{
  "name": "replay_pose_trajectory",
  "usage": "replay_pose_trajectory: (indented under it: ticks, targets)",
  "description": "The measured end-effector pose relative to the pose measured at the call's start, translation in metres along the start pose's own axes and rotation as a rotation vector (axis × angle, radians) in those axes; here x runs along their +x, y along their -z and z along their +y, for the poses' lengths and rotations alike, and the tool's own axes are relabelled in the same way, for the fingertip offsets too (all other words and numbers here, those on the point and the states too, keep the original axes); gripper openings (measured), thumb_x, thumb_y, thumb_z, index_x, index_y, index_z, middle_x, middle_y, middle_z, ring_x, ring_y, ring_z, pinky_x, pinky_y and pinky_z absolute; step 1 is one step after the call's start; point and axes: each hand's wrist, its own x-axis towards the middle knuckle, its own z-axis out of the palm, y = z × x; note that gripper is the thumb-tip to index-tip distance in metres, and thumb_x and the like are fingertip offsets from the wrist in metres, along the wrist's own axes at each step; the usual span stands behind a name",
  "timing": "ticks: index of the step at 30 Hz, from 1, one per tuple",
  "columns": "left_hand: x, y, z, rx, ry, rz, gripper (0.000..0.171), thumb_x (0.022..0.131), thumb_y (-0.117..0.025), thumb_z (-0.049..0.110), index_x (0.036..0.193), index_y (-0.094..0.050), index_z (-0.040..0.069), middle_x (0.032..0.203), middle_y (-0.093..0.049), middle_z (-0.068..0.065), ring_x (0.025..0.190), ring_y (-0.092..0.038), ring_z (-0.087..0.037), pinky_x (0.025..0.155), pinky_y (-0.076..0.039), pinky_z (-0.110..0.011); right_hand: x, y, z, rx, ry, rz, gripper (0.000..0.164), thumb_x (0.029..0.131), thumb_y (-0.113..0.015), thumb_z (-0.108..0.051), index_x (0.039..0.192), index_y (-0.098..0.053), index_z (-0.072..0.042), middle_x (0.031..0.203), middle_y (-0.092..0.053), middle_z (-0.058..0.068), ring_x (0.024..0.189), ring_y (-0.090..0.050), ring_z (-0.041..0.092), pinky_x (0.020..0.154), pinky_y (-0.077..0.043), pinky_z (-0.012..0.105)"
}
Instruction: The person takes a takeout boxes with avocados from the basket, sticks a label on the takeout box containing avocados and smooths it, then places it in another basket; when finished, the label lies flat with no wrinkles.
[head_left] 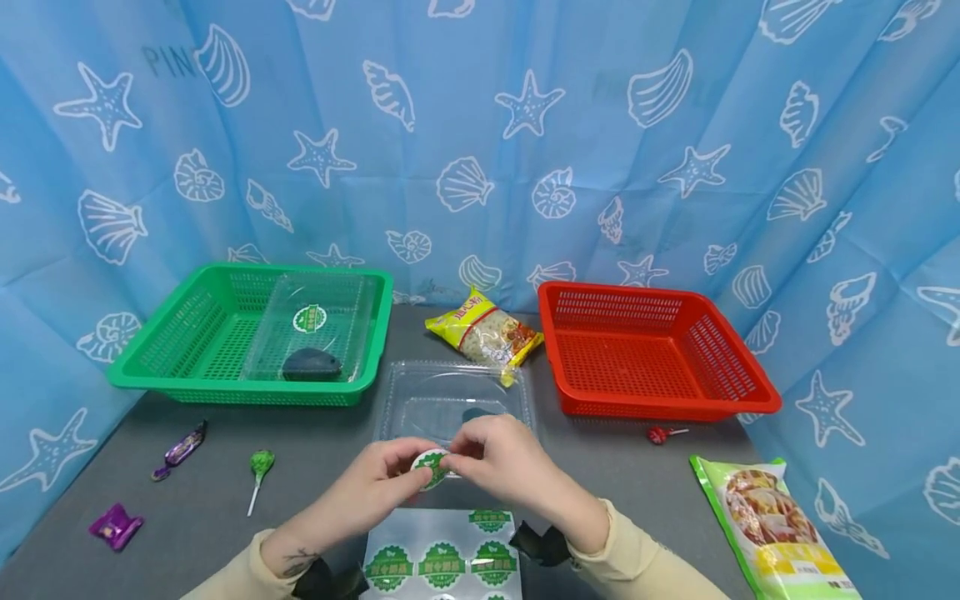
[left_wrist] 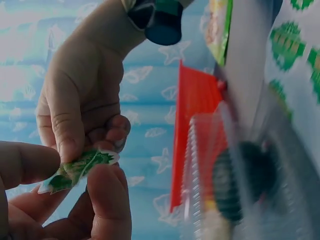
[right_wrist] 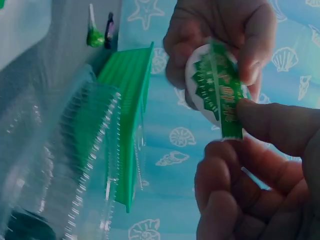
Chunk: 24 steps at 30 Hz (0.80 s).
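Both hands hold a round green-and-white sticker (head_left: 429, 468) in the air, just in front of a clear plastic box (head_left: 397, 398). The left hand (head_left: 377, 477) pinches its left side between thumb and fingers. At the opposite edge, the right hand (head_left: 504, 457) grips it with thumb and forefinger. In the right wrist view, the sticker (right_wrist: 204, 82) appears creased, with a green strip standing across it. A dark object (head_left: 477, 413) lies inside the clear box, partly hidden by the right hand. Below the hands is a sheet of matching stickers (head_left: 416, 527).
At back left, a green basket (head_left: 247, 392) contains a stickered clear box (head_left: 341, 304) with a dark object inside. A red basket (head_left: 660, 408) stands at back right. A yellow food packet (head_left: 491, 332) lies between them. Wrapped candies and lollipops (head_left: 262, 461) lie around; a green packet (head_left: 776, 525) is at right.
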Motion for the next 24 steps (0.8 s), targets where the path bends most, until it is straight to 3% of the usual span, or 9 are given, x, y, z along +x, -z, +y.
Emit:
replay_pose_trajectory:
  ticks: [5, 8, 10, 14, 19, 24]
  targets:
    - [0.017, 0.010, 0.014, 0.130, -0.006, 0.151, 0.025, 0.083, -0.058, 0.014, 0.108, -0.059, 0.011, 0.078, -0.055, -0.005, 0.059, -0.054, -0.014, 0.053, -0.049, -0.029, 0.019, 0.016, 0.008, 0.116, -0.080, -0.032, 0.013, 0.078, -0.065, -0.018, 0.066, -0.062, -0.014, 0.060, -0.054, -0.008, 0.051, -0.043, 0.005, 0.045, -0.038, 0.019]
    - [0.032, 0.017, 0.023, 0.191, 0.020, 0.247, 0.021, 0.081, -0.059, 0.011, 0.102, -0.062, 0.012, 0.080, -0.056, -0.005, 0.059, -0.056, -0.017, 0.052, -0.049, -0.030, 0.029, 0.025, 0.014, 0.166, -0.194, -0.026, 0.015, 0.079, -0.064, -0.019, 0.066, -0.060, -0.013, 0.061, -0.054, -0.003, 0.051, -0.044, 0.010, 0.045, -0.038, 0.022]
    - [0.044, 0.022, 0.026, 0.214, 0.046, 0.273, 0.016, 0.082, -0.058, 0.011, 0.097, -0.063, 0.012, 0.078, -0.056, -0.004, 0.058, -0.055, -0.017, 0.051, -0.048, -0.031, 0.035, 0.029, 0.018, 0.179, -0.266, -0.023, 0.017, 0.079, -0.063, -0.019, 0.065, -0.058, -0.012, 0.061, -0.055, -0.001, 0.050, -0.043, 0.012, 0.043, -0.037, 0.024]
    - [0.068, 0.031, 0.026, 0.275, 0.123, 0.248, 0.014, 0.082, -0.056, 0.012, 0.094, -0.062, 0.010, 0.067, -0.058, -0.004, 0.054, -0.054, -0.018, 0.045, -0.044, -0.030, 0.048, 0.031, 0.028, 0.152, -0.374, -0.055, 0.024, 0.078, -0.063, -0.021, 0.059, -0.054, -0.009, 0.055, -0.054, 0.003, 0.042, -0.037, 0.013, 0.038, -0.030, 0.024]
    - [0.096, 0.033, 0.016, 0.421, 0.210, 0.174, 0.011, 0.078, -0.056, 0.010, 0.089, -0.055, 0.010, 0.059, -0.057, -0.005, 0.047, -0.052, -0.018, 0.038, -0.037, -0.027, 0.061, 0.021, 0.047, 0.018, -0.451, -0.124, 0.030, 0.075, -0.064, -0.024, 0.052, -0.050, -0.010, 0.046, -0.048, 0.002, 0.038, -0.037, 0.011, 0.036, -0.027, 0.022]
    - [0.114, 0.031, 0.003, 0.549, 0.265, 0.130, 0.011, 0.073, -0.058, 0.004, 0.077, -0.048, 0.008, 0.060, -0.054, -0.006, 0.045, -0.049, -0.015, 0.039, -0.037, -0.025, 0.071, 0.008, 0.061, -0.119, -0.513, -0.183, 0.031, 0.071, -0.065, -0.025, 0.050, -0.045, -0.013, 0.041, -0.042, -0.002, 0.037, -0.041, 0.010, 0.034, -0.027, 0.022]
